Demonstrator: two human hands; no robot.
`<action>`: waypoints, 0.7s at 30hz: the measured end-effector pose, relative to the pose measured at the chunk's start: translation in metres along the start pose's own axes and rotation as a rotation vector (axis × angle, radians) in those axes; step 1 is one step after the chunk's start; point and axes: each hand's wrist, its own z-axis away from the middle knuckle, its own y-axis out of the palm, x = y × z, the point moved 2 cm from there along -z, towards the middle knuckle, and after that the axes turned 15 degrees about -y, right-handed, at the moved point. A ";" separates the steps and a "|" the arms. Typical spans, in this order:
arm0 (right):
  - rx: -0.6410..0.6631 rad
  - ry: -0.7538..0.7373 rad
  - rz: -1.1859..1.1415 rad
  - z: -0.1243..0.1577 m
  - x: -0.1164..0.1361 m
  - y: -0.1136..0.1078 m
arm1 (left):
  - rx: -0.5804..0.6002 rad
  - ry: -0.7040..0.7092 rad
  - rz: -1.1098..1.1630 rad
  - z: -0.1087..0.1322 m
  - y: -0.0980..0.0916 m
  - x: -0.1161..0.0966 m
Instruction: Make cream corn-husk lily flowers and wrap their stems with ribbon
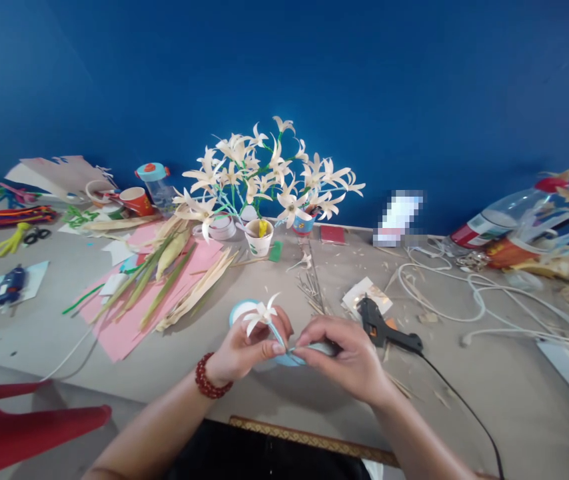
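My left hand (259,340) pinches the light-blue stem of a cream handmade flower (263,315), whose pointed petals spread above my fingers. Close beside it, my right hand (344,350) is closed, thumb and forefinger pinching a light-blue strip (292,352) where it meets the stem. Part of that strip is hidden by my fingers. Behind my left hand sits a light-blue ring-shaped roll (241,309), partly covered. A black hot glue gun (377,323) lies just right of my right hand, on the table near a small printed card (367,297).
Several finished flowers stand in a paper cup (258,239) against the blue wall. Pink paper (114,337) with dried husks lies left. Thin sticks (314,287) are scattered ahead. White cable (479,297), a plastic bottle (494,217) and a blue glue gun (7,287) flank the workspace.
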 end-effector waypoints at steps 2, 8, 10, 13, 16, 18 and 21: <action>-0.013 0.023 -0.003 -0.001 0.000 0.002 | -0.004 -0.022 0.059 0.000 0.001 0.003; -0.073 0.123 -0.064 0.001 -0.002 0.010 | -0.028 -0.041 0.184 -0.002 0.004 0.006; -0.088 0.169 -0.138 0.002 -0.003 0.014 | -0.039 -0.037 0.215 -0.002 0.006 0.006; -0.121 0.266 -0.287 0.004 -0.006 0.019 | -0.053 -0.021 0.248 -0.002 0.008 0.006; -0.143 0.382 -0.435 0.005 -0.008 0.023 | -0.049 0.006 0.282 -0.003 0.009 0.006; -0.150 0.441 -0.517 0.006 -0.008 0.026 | -0.042 0.016 0.310 -0.003 0.010 0.006; -0.161 0.513 -0.615 0.006 -0.009 0.029 | -0.042 0.009 0.336 -0.002 0.009 0.008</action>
